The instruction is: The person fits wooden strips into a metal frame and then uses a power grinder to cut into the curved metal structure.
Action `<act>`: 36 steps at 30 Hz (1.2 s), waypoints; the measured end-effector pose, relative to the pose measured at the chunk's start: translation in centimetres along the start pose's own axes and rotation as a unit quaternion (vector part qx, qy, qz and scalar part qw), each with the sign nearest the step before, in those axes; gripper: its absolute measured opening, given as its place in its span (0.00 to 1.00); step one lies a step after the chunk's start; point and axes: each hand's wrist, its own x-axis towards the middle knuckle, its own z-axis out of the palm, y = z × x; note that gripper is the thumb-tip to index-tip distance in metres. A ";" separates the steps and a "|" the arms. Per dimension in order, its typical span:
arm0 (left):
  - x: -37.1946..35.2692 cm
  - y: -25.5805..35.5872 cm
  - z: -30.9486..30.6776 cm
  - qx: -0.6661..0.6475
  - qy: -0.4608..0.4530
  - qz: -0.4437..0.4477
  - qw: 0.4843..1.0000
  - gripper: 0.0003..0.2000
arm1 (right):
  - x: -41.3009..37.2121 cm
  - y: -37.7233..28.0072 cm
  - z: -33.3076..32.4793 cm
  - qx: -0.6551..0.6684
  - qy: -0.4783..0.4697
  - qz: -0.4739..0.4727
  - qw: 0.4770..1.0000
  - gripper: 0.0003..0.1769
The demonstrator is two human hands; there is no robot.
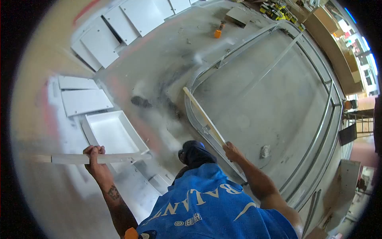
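Note:
My left hand [95, 160] is closed around a long pale strip [71, 159] that looks like wood, held roughly level across the view. Behind that strip a white drawer-like box [117, 129] leans with its open side showing. My right hand [233, 152] grips the near end of a second wooden strip [205, 116]. This strip slants up and to the left, overlapping the near curve of a large metal frame [191, 113] that lies on the floor. Both strips are narrow and straight.
White panels [101, 46] lean along the wall at upper left, with more panels [86, 101] below them. An orange object [217, 34] stands on the floor ahead. A crumpled clear item [265, 151] lies inside the frame. Yellow-and-black items [278, 11] are piled at the back.

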 end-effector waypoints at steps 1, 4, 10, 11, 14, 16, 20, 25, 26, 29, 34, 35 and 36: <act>3.0 -0.4 1.3 0.007 -0.009 -0.007 1.000 0.10 | 3.0 -2.2 0.4 0.063 -0.029 0.053 0.996 0.24; 13.3 -2.7 6.4 0.008 -0.072 0.001 0.997 0.11 | 20.6 4.0 8.2 -0.112 0.058 -0.098 0.987 0.28; 36.7 -10.0 14.7 0.110 -0.092 0.009 0.990 0.09 | 45.3 -20.4 7.1 -0.030 -0.227 -0.035 0.973 0.30; 40.7 -11.9 17.4 0.125 -0.095 0.010 0.988 0.09 | 52.3 -18.9 10.6 -0.247 -0.154 -0.183 0.939 0.30; 48.9 -15.7 22.7 0.245 -0.080 0.000 0.966 0.09 | 62.5 -24.1 13.5 -0.213 -0.028 -0.132 0.968 0.28; 52.6 -18.5 25.0 0.264 -0.089 -0.023 0.960 0.08 | 66.5 -28.6 9.9 -0.036 -0.001 0.028 0.999 0.27; 59.2 -24.6 28.1 0.344 -0.128 -0.073 0.927 0.07 | 76.4 -29.4 8.7 -0.022 -0.110 0.069 0.991 0.30; 66.1 -32.8 31.6 0.401 -0.146 -0.084 0.900 0.09 | 89.1 -18.4 17.2 -0.079 -0.164 0.087 0.979 0.33; 67.5 -34.1 32.6 0.406 -0.152 -0.096 0.896 0.09 | 89.9 -18.4 17.3 -0.070 -0.166 0.094 0.979 0.33; 72.5 -38.1 36.0 0.412 -0.182 -0.109 0.886 0.09 | 90.7 -20.2 14.6 -0.030 -0.188 0.216 0.958 0.36; 79.5 -42.4 40.2 0.480 -0.286 -0.121 0.820 0.11 | 91.5 -20.9 14.3 -0.045 -0.187 0.281 0.940 0.44; 80.4 -42.5 40.9 0.497 -0.293 -0.114 0.809 0.11 | 91.8 -20.6 14.5 -0.039 -0.191 0.280 0.940 0.44; 80.7 -42.4 42.4 0.509 -0.273 -0.122 0.807 0.11 | 92.0 -20.7 14.4 -0.035 -0.204 0.282 0.937 0.44</act>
